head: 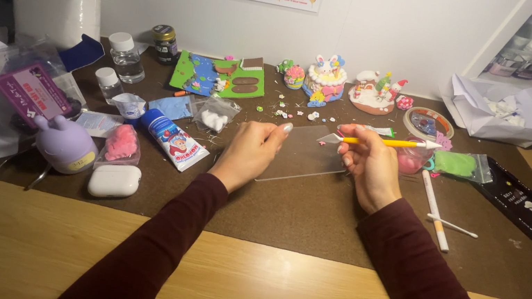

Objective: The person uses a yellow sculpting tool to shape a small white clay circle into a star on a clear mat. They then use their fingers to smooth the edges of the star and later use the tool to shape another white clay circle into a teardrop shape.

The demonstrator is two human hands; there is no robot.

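Observation:
My left hand [250,152] rests on the left edge of a clear plastic sheet [304,154] lying on the brown mat [313,213], fingers loosely curled with the index tip touching the sheet. My right hand [367,166] grips a yellow-handled craft tool [390,143] with a white cap, its blade end pointing left over the sheet. Both arms wear dark red sleeves.
Small clay models stand at the back: a green board [219,76], a bunny cake [324,78], a snowy scene [377,93]. A glue tube [173,140], bottles [127,57], a purple figure [65,143] and a white case [114,180] lie left. A white pen [435,210], green clay bag [458,164] and black case [526,204] lie right.

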